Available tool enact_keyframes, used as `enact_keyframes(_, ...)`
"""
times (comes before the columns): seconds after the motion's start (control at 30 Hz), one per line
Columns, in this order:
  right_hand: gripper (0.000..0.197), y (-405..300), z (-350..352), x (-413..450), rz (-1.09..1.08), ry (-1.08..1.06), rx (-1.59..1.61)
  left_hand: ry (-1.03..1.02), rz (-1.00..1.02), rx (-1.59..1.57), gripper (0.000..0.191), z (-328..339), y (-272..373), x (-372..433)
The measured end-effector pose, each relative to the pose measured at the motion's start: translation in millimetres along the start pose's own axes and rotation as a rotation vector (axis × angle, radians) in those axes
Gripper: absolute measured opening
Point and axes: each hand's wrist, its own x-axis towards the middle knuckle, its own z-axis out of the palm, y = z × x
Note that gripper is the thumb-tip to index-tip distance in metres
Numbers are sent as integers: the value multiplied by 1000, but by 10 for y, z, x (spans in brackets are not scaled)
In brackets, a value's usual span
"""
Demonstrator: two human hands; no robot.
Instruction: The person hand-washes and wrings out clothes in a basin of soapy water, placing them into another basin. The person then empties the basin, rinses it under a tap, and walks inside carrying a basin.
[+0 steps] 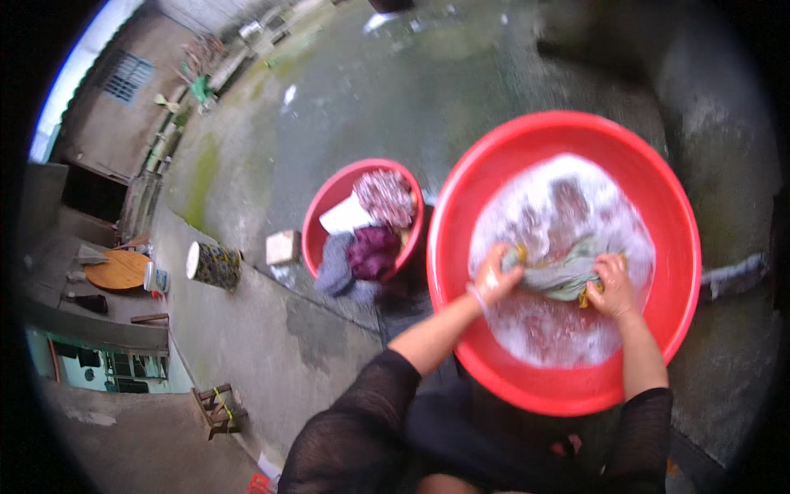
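A large red plastic basin (555, 395) holds foamy, soapy water (561, 210) in front of me. Over the water a wet grey-green cloth (552, 276) with yellow parts stretches between my two hands. My left hand (497, 275), with a pale band at the wrist, grips its left end. The right end is gripped by my right hand (613, 287), fingers curled over the fabric. The middle of the cloth looks bunched; its underside is hidden.
Left of the basin, a smaller red tub (313, 216) holds patterned, white, maroon and grey fabrics. Beside it lies a pale block (283, 247). Farther left are a patterned cylindrical container (214, 265), a wooden stool (216, 410) and a round wooden board (117, 270). The concrete ground looks wet.
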Motion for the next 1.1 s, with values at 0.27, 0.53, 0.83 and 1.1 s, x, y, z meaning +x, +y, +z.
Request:
enact_keyframes(0.27,91,658,255,-288,1025,-279,-366,-412,-330,855,91,225,-86,273)
enact_keyframes(0.53,67,-219,377,-270,668,-641,-367,-882,-77,1043,45,639,-249,-165)
enact_keyframes(0.83,43,-1132,140,358,598,-184,514,-279,-1125,-1182,79,386,314,212)
enact_keyframes(1.1,22,-1829,-2,486,59,73,519,-419,-955,-1364,67,350,378,135)
